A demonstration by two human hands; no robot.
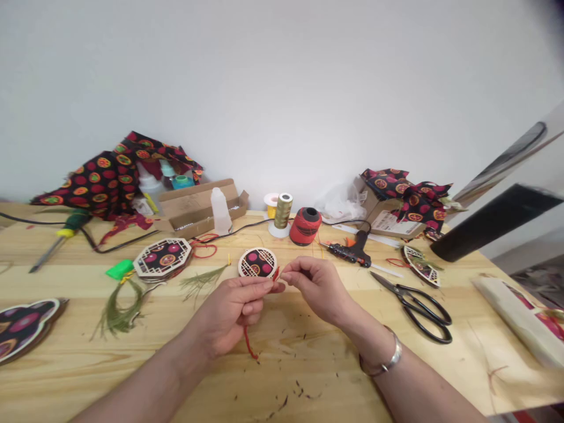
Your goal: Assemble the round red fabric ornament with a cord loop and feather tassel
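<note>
My left hand (240, 305) is closed around a red cord (250, 345); one end hangs below the fingers and a short red bit sticks up at the fingertips. Right beside it, my right hand (319, 291) is pinched shut close to that upper bit. Whatever lies between its fingertips is too small to make out. Just beyond the left fingers is a round ornament (259, 262) with a pale lattice frame over dark patterned fabric, its lower edge partly covered by the hand. Whether the cord is joined to it cannot be seen.
Black-handled scissors (425, 311) lie to the right, below a glue gun (352, 252). Red (305, 226) and olive (283, 211) thread spools stand at the back. Leftward are an octagonal ornament (164, 258), a green tassel (118, 308) and a screwdriver (57, 244). A black tube (489, 226) leans at right.
</note>
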